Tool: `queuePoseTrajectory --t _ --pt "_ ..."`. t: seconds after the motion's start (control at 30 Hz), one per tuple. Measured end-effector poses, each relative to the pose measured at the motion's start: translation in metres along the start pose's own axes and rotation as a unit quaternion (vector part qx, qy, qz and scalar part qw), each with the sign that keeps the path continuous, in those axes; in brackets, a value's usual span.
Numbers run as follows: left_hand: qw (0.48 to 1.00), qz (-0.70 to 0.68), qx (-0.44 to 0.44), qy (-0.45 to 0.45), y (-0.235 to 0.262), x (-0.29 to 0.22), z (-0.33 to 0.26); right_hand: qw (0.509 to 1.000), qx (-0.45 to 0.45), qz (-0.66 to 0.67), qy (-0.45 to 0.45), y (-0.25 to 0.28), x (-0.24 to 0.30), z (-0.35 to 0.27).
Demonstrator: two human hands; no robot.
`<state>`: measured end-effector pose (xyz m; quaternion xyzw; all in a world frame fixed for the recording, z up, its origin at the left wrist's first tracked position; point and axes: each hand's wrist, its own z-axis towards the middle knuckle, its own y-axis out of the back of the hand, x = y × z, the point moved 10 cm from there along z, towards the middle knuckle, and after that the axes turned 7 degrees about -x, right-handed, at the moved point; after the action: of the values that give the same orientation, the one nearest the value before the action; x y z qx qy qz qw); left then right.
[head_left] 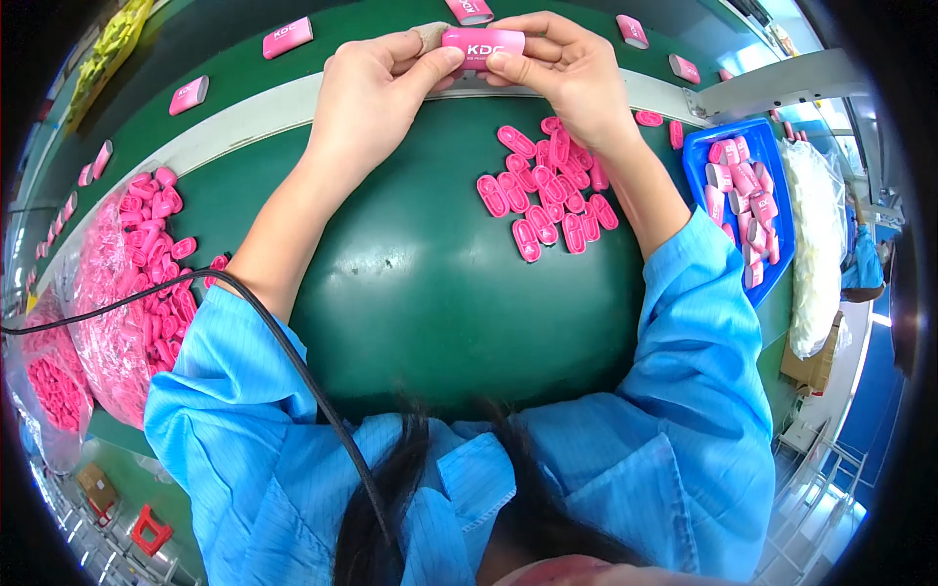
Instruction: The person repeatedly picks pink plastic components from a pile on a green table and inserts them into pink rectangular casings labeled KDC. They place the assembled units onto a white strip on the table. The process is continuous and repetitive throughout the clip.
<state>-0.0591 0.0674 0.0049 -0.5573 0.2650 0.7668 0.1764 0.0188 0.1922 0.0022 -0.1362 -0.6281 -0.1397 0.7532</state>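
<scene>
Dark hair (357, 547): strands over blue jacket (606, 469), worktop's (459, 342) near edge
Left hand (376, 93): pinching left end of pink case (473, 39)
Right hand (578, 86): pinching its right end
Pink case: held at worktop's far edge
Pink oval pieces (555, 188): toward far right corner
Blue tray (695, 164): right edge, more cases (745, 180) inside

Pink case (457, 43) at top centre: big white capitals, legible, upright. Finer line below, too small to make out. Similar white capitals on loose pink cases (287, 37) up top, tilted; case at the upper edge (470, 12) cut off. Tray cases (743, 179) in blue tray (695, 176): print marks, mostly too small.
</scene>
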Motion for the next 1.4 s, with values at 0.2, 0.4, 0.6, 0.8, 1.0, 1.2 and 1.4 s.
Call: queuePoseTrajectory --t 0.2,0.4,0.6,0.8,1.0,1.2,1.4 --pt "0.995 0.087 -0.004 -0.05 -0.002 -0.007 -0.003 1.0 0.0 0.014 -0.014 -0.003 0.002 -0.001" --pt "0.967 0.223 -0.027 -0.118 -0.009 -0.041 -0.015 0.996 -0.048 -0.034 0.066 -0.008 0.018 -0.005" --pt "0.988 0.142 -0.054 -0.03 0.035 0.015 0.051 0.85 -0.096 -0.43 0.288 -0.004 0.035 0.069" --pt "0.8 0.484 -0.182 -0.306 0.027 -0.027 0.03 0.833 -0.024 -0.479 0.274 -0.019 0.009 0.084" --pt "0.919 0.212 0.225 -0.245 -0.059 -0.035 -0.031 0.975 -0.109 -0.174 0.081 0.086 0.01 0.058" --pt "0.937 0.218 0.22 -0.16 -0.061 -0.021 -0.024 0.994 -0.111 -0.019 -0.002 0.071 -0.027 0.013" --pt "0.994 0.024 0.106 -0.001 -0.025 0.005 -0.003 0.998 -0.026 -0.063 0.012 0.029 0.009 0.012"
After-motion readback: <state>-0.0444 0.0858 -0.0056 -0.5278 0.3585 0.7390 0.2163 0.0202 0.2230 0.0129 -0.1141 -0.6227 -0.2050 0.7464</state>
